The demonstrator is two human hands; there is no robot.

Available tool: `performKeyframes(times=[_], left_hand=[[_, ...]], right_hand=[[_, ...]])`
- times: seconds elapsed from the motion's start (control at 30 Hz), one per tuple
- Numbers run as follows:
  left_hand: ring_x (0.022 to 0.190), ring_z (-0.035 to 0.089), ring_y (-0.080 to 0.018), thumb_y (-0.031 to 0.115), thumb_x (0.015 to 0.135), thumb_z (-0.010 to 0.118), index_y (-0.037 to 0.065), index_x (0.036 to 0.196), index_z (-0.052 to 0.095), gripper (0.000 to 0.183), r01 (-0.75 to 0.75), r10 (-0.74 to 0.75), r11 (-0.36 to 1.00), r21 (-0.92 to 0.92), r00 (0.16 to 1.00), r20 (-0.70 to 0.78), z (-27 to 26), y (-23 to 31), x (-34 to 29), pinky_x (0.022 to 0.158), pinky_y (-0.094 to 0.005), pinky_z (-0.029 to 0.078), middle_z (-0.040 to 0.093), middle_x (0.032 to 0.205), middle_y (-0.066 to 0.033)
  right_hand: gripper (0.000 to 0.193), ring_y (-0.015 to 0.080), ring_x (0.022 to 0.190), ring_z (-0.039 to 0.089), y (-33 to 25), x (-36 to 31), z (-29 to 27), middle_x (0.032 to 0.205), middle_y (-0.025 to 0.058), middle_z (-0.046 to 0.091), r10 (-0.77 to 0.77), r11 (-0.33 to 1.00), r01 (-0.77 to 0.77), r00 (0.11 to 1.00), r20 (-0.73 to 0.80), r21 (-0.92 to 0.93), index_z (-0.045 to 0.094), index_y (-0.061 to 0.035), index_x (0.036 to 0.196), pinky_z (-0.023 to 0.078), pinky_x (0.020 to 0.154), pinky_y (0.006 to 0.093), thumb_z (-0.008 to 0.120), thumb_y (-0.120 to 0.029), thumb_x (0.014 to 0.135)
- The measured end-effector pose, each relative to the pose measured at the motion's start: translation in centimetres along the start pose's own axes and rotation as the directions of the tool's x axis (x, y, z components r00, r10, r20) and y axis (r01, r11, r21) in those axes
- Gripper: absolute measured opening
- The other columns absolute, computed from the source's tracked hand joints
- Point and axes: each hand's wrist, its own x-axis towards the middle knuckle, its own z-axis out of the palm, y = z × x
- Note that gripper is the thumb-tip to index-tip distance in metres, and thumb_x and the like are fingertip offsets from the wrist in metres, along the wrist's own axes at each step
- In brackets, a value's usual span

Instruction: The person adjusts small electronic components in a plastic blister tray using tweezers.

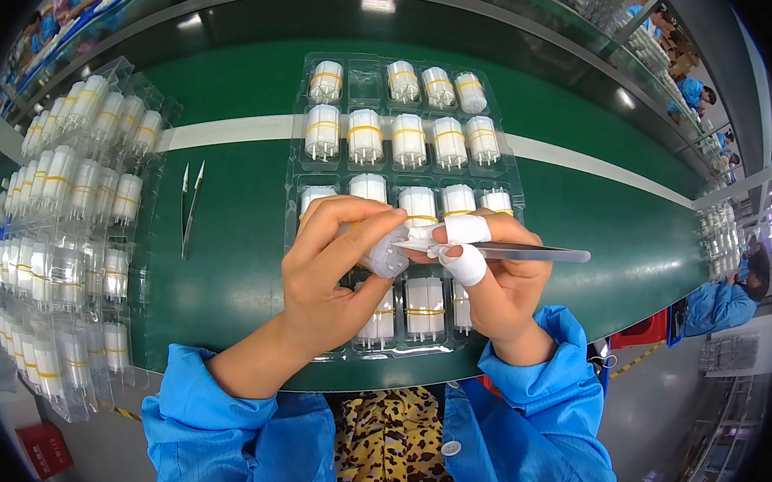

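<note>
Left hand [335,264] fingers grip a white cylindrical part [385,257] over the clear tray [414,91]; right hand [491,275] pinches tweezers [528,252] at its end—probably mid-insertion, needing steady alignment.

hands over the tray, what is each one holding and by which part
Left hand holds a white cylinder part by its sides; right hand pinches tweezers mid-shaft.

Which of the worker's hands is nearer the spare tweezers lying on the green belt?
Left. The left hand is just right of the spare tweezers; the right hand is farther right, beyond it.
</note>
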Motion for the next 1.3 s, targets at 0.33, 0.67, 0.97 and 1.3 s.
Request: performKeyframes(times=[0.33, 0.67, 0.97, 1.3], left_hand=[[0.090, 0.058, -0.0250, -0.008, 0.056, 0.071, 0.004, 0.104, 0.067, 0.049, -0.003, 0.003, 1.000, 0.017, 1.000, 0.019, -0.1, 0.0, 0.0, 0.076, -0.0321, 0.047, 0.062, 0.099, -0.0094], [0.090, 0.059, -0.0255, -0.008, 0.057, 0.072, 0.003, 0.104, 0.067, 0.049, 0.013, -0.015, 0.999, 0.044, 0.998, 0.063, -0.3, -0.2, 0.2, 0.074, -0.0315, 0.048, 0.062, 0.098, -0.0102], [0.090, 0.061, -0.0200, -0.006, 0.063, 0.075, 0.003, 0.109, 0.065, 0.047, 0.210, -0.195, 0.964, -0.166, 0.975, 0.103, -0.2, 0.4, 0.0, 0.073, -0.0283, 0.050, 0.061, 0.104, -0.0120], [0.093, 0.061, -0.0218, -0.006, 0.063, 0.076, 0.003, 0.110, 0.065, 0.050, 0.224, -0.201, 0.945, -0.238, 0.973, 0.115, -0.4, 0.2, -0.1, 0.076, -0.0285, 0.049, 0.060, 0.106, -0.0126]], right_hand=[[0.017, 0.0187, 0.075, 0.064, -0.1, 0.4, -0.1, 0.084, 0.0131, 0.066, -0.087, 0.960, 0.099, 0.995, 0.055, -0.261, 0.065, 0.0027, 0.097, 0.049, 0.063, 0.0269, 0.067, 0.001, 0.080], [0.019, 0.0209, 0.070, 0.064, -0.9, 1.1, -0.3, 0.081, 0.0134, 0.065, -0.111, 0.905, 0.175, 0.977, 0.183, -0.389, 0.065, 0.0001, 0.097, 0.049, 0.060, 0.0275, 0.067, 0.000, 0.079], [0.023, 0.0193, 0.076, 0.064, -0.7, 1.0, -1.0, 0.089, 0.0144, 0.067, -0.118, 0.965, 0.137, 0.988, 0.095, -0.225, 0.065, 0.0027, 0.101, 0.050, 0.066, 0.0274, 0.068, 0.001, 0.079], [0.022, 0.0200, 0.076, 0.064, -0.2, 1.1, -1.1, 0.088, 0.0142, 0.067, -0.119, 0.959, 0.143, 0.987, 0.107, -0.246, 0.065, 0.0025, 0.101, 0.050, 0.066, 0.0278, 0.067, 0.001, 0.079]])
